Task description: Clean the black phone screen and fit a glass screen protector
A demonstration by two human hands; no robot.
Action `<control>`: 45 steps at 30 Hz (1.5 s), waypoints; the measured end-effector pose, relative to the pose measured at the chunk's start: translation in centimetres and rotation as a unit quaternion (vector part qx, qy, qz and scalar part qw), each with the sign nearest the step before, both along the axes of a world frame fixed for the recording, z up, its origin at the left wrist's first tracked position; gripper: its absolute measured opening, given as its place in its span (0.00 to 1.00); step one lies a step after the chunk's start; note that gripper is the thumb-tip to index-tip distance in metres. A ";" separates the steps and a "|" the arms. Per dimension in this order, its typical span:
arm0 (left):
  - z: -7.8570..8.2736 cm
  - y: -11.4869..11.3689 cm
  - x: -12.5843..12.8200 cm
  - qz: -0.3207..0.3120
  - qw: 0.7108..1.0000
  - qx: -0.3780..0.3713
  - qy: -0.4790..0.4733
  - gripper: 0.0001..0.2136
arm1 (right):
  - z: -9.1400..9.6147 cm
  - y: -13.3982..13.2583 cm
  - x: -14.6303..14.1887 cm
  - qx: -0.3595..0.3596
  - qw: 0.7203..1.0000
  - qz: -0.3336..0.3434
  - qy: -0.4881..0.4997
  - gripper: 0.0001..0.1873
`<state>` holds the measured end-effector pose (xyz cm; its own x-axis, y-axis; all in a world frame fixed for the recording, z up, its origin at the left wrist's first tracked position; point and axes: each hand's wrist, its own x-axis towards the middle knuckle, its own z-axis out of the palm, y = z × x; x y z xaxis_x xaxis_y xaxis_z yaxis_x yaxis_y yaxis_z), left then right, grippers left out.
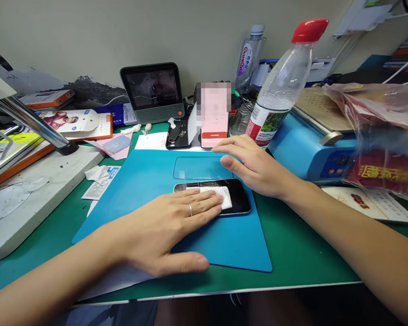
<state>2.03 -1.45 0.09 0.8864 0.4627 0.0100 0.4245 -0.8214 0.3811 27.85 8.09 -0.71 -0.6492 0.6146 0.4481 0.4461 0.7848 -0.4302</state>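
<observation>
Blue mat (139,172), near right edge: black phone (241,199), being partly covered by white wipe (227,198) under flat, unclenched left hand (170,222). Far right corner: right hand (250,166), being held loosely spread, empty; red-capped bottle (272,108) behind. Rightward: blue machine (306,145); dark-red package (377,174) being contained in plastic bag (353,97).

- The person's left forearm (78,265) reaches in from the lower left.
- The left hand (170,226) lies palm down, its fingers extended nearly straight toward the right, its thumb spread well apart on the near side.
- The right forearm (343,231) slants in from the lower right.
- The right hand (255,170) points leftward, slightly bent fingers apart from its thumb.
</observation>
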 end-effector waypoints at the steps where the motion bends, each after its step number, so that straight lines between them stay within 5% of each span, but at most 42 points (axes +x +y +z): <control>1: 0.0 -0.3 0.2 -0.003 1.000 -0.008 -0.004 0.36 | 0.0 0.0 0.0 0.000 1.000 -0.001 0.002 0.27; 14: 0.4 1.1 6.0 0.023 0.997 0.046 0.051 0.38 | -0.1 0.2 0.5 -0.005 0.998 0.014 0.055 0.32; 23: 1.5 -0.1 1.7 0.112 0.986 0.088 0.085 0.26 | -0.1 0.5 0.8 -0.039 0.997 -0.020 0.058 0.28; 30: 1.3 -5.9 -1.5 0.199 0.974 0.075 0.072 0.29 | -0.3 1.0 0.6 -0.014 0.998 -0.015 0.055 0.25; 35: 0.3 -8.9 1.7 0.282 0.954 0.064 0.073 0.40 | -0.2 1.0 0.4 -0.007 0.998 -0.015 0.065 0.27; 41: -0.1 -6.9 7.3 0.395 0.912 0.093 0.059 0.41 | -0.3 0.8 0.5 0.000 0.998 -0.009 0.058 0.27; 45: 0.1 -5.7 7.7 0.448 0.882 0.096 0.109 0.37 | -0.4 0.7 0.5 0.004 0.999 -0.011 0.031 0.21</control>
